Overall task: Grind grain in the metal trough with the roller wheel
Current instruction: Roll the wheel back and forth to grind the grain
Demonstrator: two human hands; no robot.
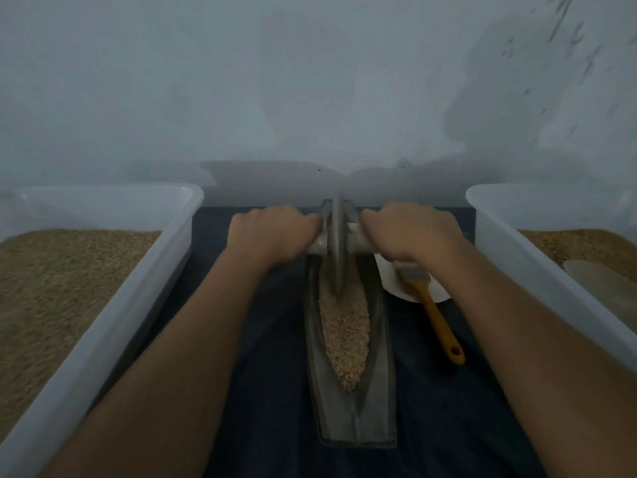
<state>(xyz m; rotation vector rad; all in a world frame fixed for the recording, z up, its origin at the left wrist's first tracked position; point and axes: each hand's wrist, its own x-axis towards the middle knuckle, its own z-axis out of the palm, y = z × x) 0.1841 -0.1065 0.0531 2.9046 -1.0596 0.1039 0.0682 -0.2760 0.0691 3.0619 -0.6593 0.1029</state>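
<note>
Your left hand (272,236) and right hand (410,234) each curl tight around the axle of the roller wheel (337,246), which stands upright at the far end of the metal trough (382,391), close to the wall. Grain (344,336) fills the channel toward the bench's near edge. Two grain-filled tubs (113,326) (537,270) flank your forearms; a brush (434,312) lies across a white plate (396,288) just right of the trough.

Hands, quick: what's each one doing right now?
Left hand: closed, gripping the left end of the roller's axle.
Right hand: closed, gripping the axle's right end; wheel sits in the trough.
</note>
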